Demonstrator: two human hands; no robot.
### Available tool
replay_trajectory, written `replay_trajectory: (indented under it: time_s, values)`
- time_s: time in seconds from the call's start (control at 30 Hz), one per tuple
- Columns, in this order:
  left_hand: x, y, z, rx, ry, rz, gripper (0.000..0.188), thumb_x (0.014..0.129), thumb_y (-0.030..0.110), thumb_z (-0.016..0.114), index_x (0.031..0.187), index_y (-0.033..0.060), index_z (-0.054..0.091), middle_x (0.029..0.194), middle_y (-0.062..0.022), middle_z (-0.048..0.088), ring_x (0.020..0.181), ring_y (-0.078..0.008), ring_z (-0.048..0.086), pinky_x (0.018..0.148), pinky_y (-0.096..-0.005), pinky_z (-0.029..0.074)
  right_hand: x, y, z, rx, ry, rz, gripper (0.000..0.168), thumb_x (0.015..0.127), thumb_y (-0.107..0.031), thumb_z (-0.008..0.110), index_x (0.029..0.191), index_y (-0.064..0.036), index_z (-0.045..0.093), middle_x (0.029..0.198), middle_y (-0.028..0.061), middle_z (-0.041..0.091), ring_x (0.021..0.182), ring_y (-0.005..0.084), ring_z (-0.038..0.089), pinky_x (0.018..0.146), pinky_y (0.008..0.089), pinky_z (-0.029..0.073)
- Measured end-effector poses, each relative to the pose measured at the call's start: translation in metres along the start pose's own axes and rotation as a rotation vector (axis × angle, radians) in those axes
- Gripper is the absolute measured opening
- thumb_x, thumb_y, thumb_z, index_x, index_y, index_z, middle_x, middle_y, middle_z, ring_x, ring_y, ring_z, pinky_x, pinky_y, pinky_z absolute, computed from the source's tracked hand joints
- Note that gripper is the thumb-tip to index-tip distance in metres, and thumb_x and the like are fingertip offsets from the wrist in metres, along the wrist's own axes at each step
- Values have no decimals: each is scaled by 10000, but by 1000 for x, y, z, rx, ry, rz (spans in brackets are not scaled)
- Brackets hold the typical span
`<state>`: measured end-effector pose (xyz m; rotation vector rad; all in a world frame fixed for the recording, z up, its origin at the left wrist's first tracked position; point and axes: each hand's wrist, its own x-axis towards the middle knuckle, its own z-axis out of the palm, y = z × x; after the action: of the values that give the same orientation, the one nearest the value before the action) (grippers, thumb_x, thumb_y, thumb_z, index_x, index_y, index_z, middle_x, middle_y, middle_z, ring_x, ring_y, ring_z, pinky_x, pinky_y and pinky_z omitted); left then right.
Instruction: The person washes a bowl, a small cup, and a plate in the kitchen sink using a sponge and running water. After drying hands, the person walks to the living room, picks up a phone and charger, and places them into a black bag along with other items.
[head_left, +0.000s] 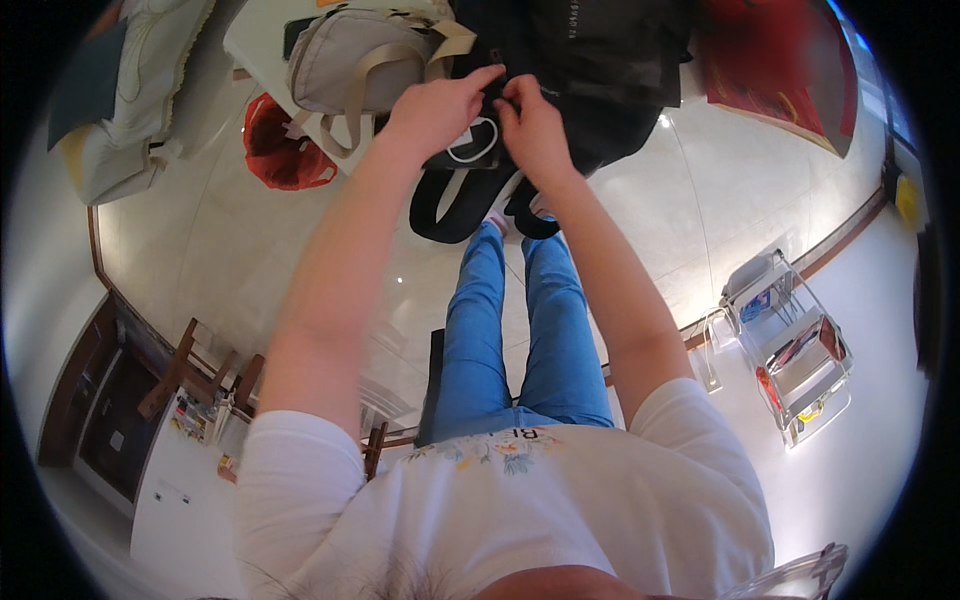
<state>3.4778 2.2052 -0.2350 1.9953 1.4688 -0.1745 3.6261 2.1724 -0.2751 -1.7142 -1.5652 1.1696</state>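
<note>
A black fabric bag (600, 135) with dangling black straps (442, 221) lies before me, at the top of the view. My left hand (442, 109) is over its near left part, index finger extended along the dark fabric; what lies under the fingers is hidden. Close beside it, my right hand (536, 127) has its thumb and index finger brought together at the bag's fabric, apparently pinching it. Between and below the hands a white cable loop (491, 146) shows against a dark surface. A beige bag (337, 64) with a pale strap sits just left of my left hand.
The beige bag rests on a white tabletop (251, 41). A red plastic bag (281, 150) is below the table's left edge. A red paper bag (780, 82) stands at upper right, partly blurred. At right is a metal rack cart (795, 352); wooden chairs (187, 367) stand lower left.
</note>
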Motion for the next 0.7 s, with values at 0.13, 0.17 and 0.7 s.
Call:
replay_trajectory:
  time_s: [0.13, 0.17, 0.7]
  values:
    - [35, 2, -5, 392, -129, 286, 379, 830, 152, 462, 1202, 220, 469, 841, -99, 634, 751, -296, 621, 608, -384, 494, -21, -8, 5, 144, 29, 87, 122, 818, -51, 536, 897, -37, 444, 781, 187, 585, 768, 361, 590, 660, 363, 459]
    - [39, 9, -14, 491, -159, 329, 273, 830, 151, 464, 1093, 203, 516, 818, -82, 636, 772, -262, 634, 612, -361, 505, -23, -6, 4, 178, 49, 112, 122, 821, -55, 535, 900, -36, 444, 778, 183, 583, 756, 356, 588, 656, 358, 457]
    - [33, -2, -16, 579, -235, 349, 341, 830, 47, 416, 1141, 178, 462, 813, -118, 614, 759, -287, 620, 615, -375, 496, -28, 153, -140, -483, 193, 121, 133, 875, -145, 440, 990, -80, 450, 920, 169, 581, 787, 395, 562, 645, 481, 446]
